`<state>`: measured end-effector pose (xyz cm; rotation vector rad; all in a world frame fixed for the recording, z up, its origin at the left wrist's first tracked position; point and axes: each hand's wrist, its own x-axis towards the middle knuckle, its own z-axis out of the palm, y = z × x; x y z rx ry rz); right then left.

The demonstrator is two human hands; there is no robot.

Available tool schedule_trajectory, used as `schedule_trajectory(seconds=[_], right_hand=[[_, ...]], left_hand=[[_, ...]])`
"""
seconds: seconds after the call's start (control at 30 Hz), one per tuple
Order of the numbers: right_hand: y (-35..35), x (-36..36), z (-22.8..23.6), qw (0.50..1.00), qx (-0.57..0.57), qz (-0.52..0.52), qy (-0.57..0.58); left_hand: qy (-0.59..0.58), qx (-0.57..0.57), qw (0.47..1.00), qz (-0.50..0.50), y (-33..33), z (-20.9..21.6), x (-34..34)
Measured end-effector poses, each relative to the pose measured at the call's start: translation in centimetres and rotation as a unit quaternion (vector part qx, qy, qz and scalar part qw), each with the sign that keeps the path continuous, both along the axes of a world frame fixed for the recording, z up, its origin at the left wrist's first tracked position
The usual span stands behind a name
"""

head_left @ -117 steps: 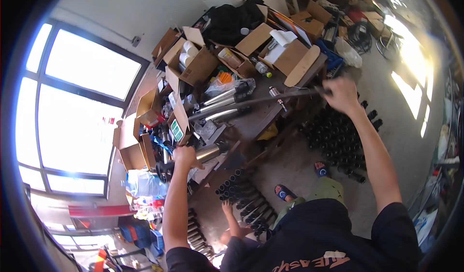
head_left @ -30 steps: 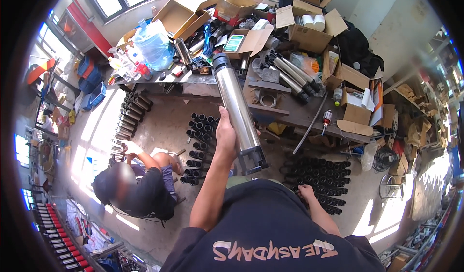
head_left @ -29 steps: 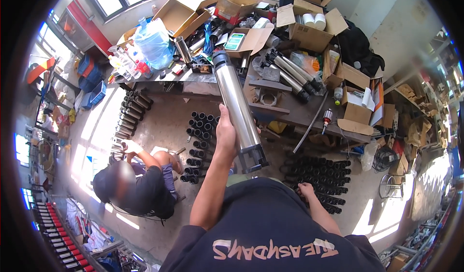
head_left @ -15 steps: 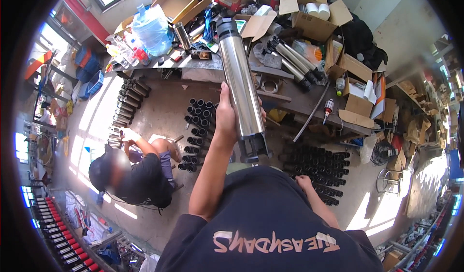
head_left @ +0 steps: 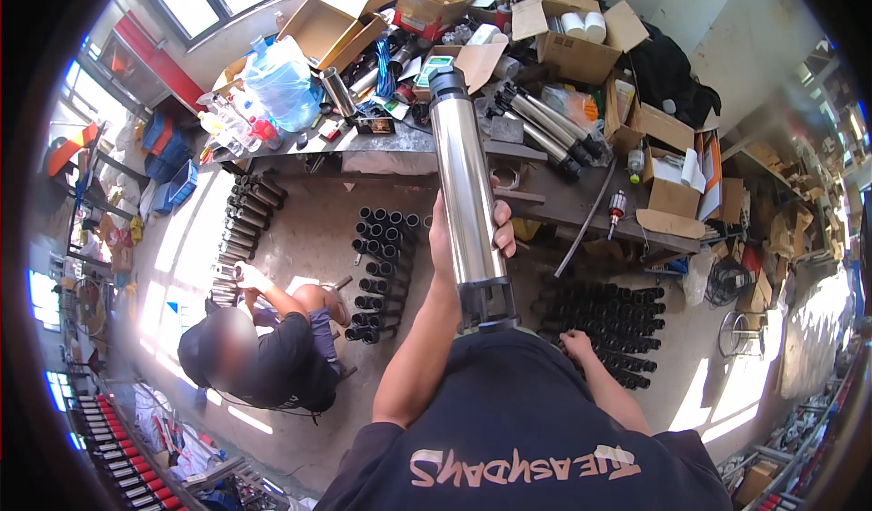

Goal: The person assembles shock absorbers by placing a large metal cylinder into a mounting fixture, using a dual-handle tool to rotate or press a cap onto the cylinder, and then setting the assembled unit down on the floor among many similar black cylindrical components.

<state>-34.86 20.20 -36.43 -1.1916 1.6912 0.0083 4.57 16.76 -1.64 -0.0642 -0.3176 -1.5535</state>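
Note:
My left hand [head_left: 443, 243] is wrapped round a shiny steel cylinder [head_left: 465, 179], its fingertips showing along the right side. The cylinder stands nearly upright in the picture, leaning slightly left at the top. It has a black cap [head_left: 446, 81] at the far end and a black slotted end piece [head_left: 488, 302] near my chest. Low on the right, my right hand [head_left: 574, 344] is beside a block of black-ended tubes [head_left: 618, 320]. Its fingers look curled; anything in them is too small or hidden to make out.
Beyond the cylinder, a cluttered workbench [head_left: 363, 161] carries open cardboard boxes [head_left: 581, 55], bottles and a bundle of steel cylinders [head_left: 545, 129]. More black-ended tubes [head_left: 381, 248] stand on the floor. At left, a seated person [head_left: 272, 357] handles cylinders in a row [head_left: 245, 211].
My left hand and the cylinder have shifted right and toward me, and more of my fingers now shows on the right side. My right hand stays beside the tubes.

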Motion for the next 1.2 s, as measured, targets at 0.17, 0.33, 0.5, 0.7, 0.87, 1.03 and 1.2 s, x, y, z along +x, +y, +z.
schedule_trajectory(seconds=[0.17,0.33,0.5,0.7,0.87,1.03,1.2], right_hand=[[-0.3,0.8,-0.4,1.0,-0.006,0.012,0.002],[0.3,2.6,2.7,0.994,-0.002,0.08,0.078],[1.7,0.8,-1.1,0.989,-0.037,0.096,0.102],[2.2,1.0,1.3,0.99,0.011,0.089,0.11],[2.4,-0.3,0.2,0.989,-0.026,0.087,0.116],[1.7,0.4,1.6,0.992,-0.014,0.079,0.093],[2.0,0.5,0.4,0.988,-0.048,0.1,0.109]], left_hand=[[-0.089,0.134,0.987,0.008,0.0,1.5,0.4],[-0.237,0.287,0.927,0.039,-0.1,2.8,1.7],[-0.237,0.286,0.928,0.024,-1.1,2.2,2.2],[-0.051,0.167,0.984,-0.024,-1.0,-0.2,2.3],[-0.07,0.164,0.983,-0.04,-1.5,-0.7,1.6],[-0.114,0.189,0.975,0.006,-1.3,-0.5,1.3],[0.044,0.103,0.993,-0.039,-1.1,0.1,0.4]])
